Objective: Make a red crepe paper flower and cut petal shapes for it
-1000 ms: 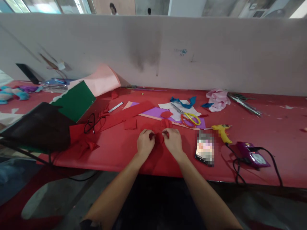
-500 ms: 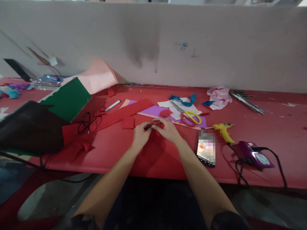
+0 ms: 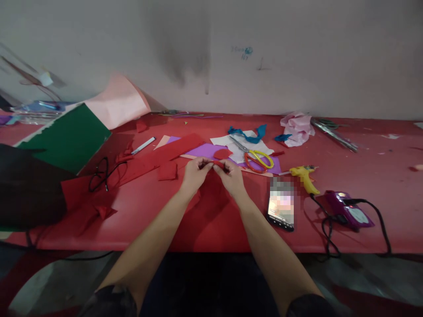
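Note:
Over the near middle of the red table, my left hand (image 3: 195, 175) and my right hand (image 3: 230, 177) meet, thumbs and fingertips pinched together. Between them is a small piece of red crepe paper (image 3: 217, 163), mostly covered by the fingers. Just beyond lie a loose red cut piece (image 3: 222, 153), a purple sheet (image 3: 203, 150) and scissors (image 3: 253, 156) with one yellow and one red handle. A folded red square (image 3: 167, 171) rests left of my left hand, near a long red strip (image 3: 165, 155).
Right of my hands are a phone (image 3: 280, 207), a yellow glue gun (image 3: 304, 178) and a purple power box (image 3: 346, 210) with cords. On the left stand a green board (image 3: 68, 138), a dark bag (image 3: 29, 185) and eyeglasses (image 3: 105, 174). A wall (image 3: 297, 57) closes the back.
My hands have drawn level, both now pinching the red piece with thumbs close together. The view has tilted down and turned slightly, shifting the table's things leftward.

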`<state>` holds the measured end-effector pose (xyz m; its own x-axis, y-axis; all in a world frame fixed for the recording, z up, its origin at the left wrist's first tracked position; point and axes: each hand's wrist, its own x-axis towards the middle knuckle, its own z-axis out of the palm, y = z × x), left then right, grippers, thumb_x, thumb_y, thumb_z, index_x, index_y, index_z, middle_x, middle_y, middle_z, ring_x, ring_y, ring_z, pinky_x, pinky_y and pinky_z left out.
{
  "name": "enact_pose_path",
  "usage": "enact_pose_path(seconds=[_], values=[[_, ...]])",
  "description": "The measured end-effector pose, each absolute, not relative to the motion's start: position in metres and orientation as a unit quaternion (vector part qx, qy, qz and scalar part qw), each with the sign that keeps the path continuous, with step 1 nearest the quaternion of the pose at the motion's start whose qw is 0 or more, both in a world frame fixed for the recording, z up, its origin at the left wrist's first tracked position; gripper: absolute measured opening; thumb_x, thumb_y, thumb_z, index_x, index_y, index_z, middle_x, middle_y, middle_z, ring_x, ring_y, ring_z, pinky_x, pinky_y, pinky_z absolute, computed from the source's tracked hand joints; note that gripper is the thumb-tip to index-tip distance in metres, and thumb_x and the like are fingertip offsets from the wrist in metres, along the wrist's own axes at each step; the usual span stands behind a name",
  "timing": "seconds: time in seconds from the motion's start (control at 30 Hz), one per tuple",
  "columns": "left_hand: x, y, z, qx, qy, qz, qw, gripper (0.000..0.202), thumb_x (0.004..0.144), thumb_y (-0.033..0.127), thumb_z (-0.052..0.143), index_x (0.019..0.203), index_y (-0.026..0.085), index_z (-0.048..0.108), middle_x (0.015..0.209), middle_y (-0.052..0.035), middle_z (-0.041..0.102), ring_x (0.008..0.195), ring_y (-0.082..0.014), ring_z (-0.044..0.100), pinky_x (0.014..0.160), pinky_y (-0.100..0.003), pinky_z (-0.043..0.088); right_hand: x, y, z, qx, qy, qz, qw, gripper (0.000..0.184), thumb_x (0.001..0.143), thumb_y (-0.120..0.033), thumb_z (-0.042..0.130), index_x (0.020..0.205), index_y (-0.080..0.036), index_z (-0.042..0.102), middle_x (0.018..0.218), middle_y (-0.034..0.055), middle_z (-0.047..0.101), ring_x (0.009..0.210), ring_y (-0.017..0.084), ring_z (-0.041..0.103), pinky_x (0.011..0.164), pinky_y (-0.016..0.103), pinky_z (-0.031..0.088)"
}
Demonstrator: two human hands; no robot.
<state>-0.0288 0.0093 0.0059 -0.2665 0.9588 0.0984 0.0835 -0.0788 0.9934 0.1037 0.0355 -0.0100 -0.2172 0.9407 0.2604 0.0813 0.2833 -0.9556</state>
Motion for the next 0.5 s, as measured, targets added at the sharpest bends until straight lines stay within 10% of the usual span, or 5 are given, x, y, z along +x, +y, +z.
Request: enact_pose_path(seconds=[0.5], values=[[-0.033, 0.001, 0.001, 0.429, 0.517, 0.596, 0.440, 0.012, 0.075, 0.026, 0.068, 0.081, 0.016, 0.070, 0.075, -0.0022, 0.069, 0.068, -0.0129, 0.059, 0.068, -0.025, 0.045, 0.098, 0.034, -0.010, -0.425, -0.606, 0.452, 0.498, 0.017, 0.082, -0.038, 0.059, 0.080, -0.021, 0.061, 0.070, -0.0017, 0.060, 0.065, 0.014, 0.053, 0.065, 0.027, 0.044]])
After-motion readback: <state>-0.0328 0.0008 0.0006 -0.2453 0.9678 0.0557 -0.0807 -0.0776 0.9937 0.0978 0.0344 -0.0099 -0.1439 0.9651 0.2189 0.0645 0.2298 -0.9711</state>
